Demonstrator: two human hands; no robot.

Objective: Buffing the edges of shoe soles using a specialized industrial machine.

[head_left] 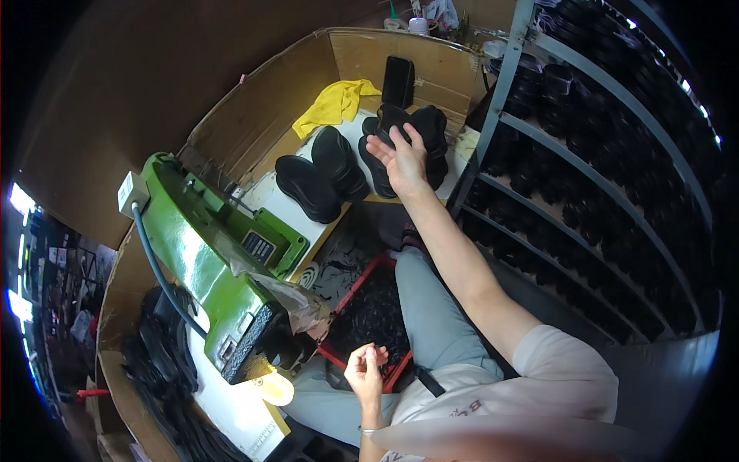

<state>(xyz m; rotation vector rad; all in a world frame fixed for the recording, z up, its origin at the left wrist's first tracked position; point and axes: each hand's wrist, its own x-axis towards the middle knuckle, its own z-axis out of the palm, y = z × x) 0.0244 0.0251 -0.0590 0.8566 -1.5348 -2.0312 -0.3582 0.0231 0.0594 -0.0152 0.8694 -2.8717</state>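
Observation:
My right hand [402, 162] reaches out over the white work table, fingers spread and palm partly turned up. It holds nothing and is nearest to a cluster of black shoe soles [431, 127] at the table's far right; I cannot tell whether it touches them. Left of it, more black soles [306, 187] stand in stacks. My left hand [366, 371] is held close to my body above my lap, thumb and fingers pressed together. What they hold, if anything, is too small to make out. Beside it is the head of a green machine [196, 254].
A red crate [350, 296] of black scraps stands between my legs. Cardboard walls [262, 92] surround the table. A yellow cloth [335, 104] lies at the back. On the right, a metal rack [593, 192] holds many black pieces. Black strips and soles [158, 346] pile up at left.

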